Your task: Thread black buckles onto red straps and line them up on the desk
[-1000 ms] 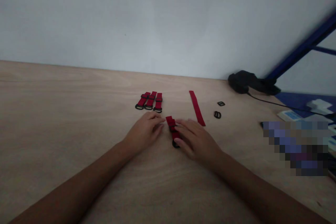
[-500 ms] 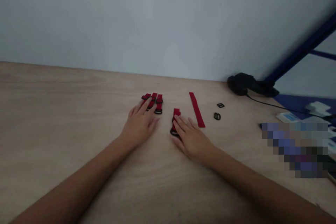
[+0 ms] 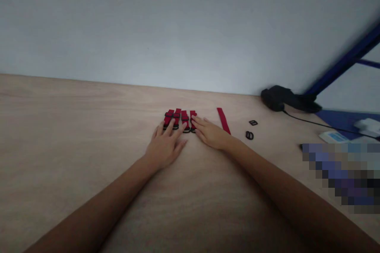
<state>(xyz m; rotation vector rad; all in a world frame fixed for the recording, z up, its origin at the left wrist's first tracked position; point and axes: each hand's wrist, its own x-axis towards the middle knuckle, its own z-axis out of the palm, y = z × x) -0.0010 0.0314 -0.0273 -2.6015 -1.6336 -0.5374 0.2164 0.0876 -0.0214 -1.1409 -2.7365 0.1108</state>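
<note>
Several red webbing straps with black rings (image 3: 179,120) lie side by side in a tight row on the wooden table (image 3: 89,126), their ringed ends toward me. My left hand (image 3: 165,145) lies flat with fingers spread, its fingertips on the left part of the row. My right hand (image 3: 210,133) rests just to the right, its fingertips on the rightmost strap. Neither hand grips anything. A single plain red strap (image 3: 223,120) lies beyond my right hand, with its lower end close to the fingers.
Two small black buckles (image 3: 251,129) lie to the right of the plain strap. A black object (image 3: 279,99) with a cable sits at the far edge near a blue metal frame (image 3: 347,59). A blue mat (image 3: 341,120) and a pixelated patch (image 3: 341,178) occupy the right side.
The strap under my right hand has moved forward and now lies in the row with the others. Both hands have moved farther forward, and my right hand has moved left.
</note>
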